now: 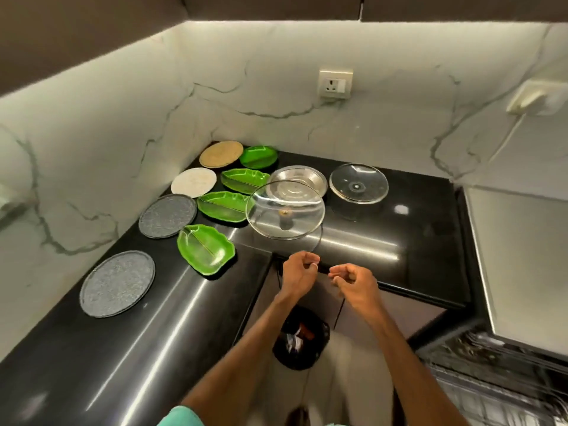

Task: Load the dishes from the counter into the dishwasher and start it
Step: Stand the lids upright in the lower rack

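Note:
Dishes lie spread over the black corner counter. Two grey round plates, a white one and a tan one run along the left wall. Beside them lie several green leaf-shaped dishes, the nearest by the counter's inner corner. A glass lid overlaps a steel plate; a second glass lid lies to the right. My left hand and my right hand hover at the counter's front edge, fingers curled, holding nothing.
The open dishwasher's wire rack shows at the bottom right under a steel surface. A black bin stands on the floor below my hands. A wall socket sits on the marble backsplash.

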Motion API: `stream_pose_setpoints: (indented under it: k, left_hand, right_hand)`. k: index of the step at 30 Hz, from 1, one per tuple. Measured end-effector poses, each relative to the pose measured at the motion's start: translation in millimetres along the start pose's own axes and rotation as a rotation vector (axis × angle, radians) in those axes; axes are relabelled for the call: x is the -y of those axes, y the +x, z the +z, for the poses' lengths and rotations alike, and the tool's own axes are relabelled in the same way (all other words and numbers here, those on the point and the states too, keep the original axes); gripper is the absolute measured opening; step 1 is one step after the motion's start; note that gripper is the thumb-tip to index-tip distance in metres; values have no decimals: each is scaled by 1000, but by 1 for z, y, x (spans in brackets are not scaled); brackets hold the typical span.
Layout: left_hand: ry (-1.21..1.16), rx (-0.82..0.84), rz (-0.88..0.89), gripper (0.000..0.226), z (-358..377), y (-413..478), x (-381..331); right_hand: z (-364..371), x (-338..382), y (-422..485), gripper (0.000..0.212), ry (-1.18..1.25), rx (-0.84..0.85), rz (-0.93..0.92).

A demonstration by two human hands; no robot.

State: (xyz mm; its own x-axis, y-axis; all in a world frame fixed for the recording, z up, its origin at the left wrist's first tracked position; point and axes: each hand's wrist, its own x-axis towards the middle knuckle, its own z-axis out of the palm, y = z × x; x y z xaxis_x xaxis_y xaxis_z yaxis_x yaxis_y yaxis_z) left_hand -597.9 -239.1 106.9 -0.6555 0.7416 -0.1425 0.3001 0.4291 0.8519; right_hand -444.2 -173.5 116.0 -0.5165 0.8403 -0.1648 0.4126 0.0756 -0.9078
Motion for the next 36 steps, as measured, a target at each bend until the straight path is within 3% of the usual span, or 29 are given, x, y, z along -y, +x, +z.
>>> stream_pose_setpoints:
  k: [10,17,22,27,31,34,36]
  left_hand:
    - [-100,-49,-159,13,-26,58,20]
    - [-261,156,-267,14,-4,110,-8]
    - [-250,251,-273,22,29,150,-37]
    - [-241,278,-289,19,53,184,-69]
    - [-209,263,-332,17,62,205,-81]
    - [-171,266,-370,19,63,207,-80]
    - [-183,289,-417,20,63,206,-76]
  right_hand:
    - [15,38,81,22,160,-12,138]
    - [-7,33,174,22,264,-1,213]
    - [-32,18,240,11,537,-70,358]
    - [-57,-15,306,57,760,-66,610]
    - [-72,-34,351,48,827,-112,718]
    - [-69,-86,395,62,758,-79,761]
    - [-65,-89,398,34,846,-60,778]
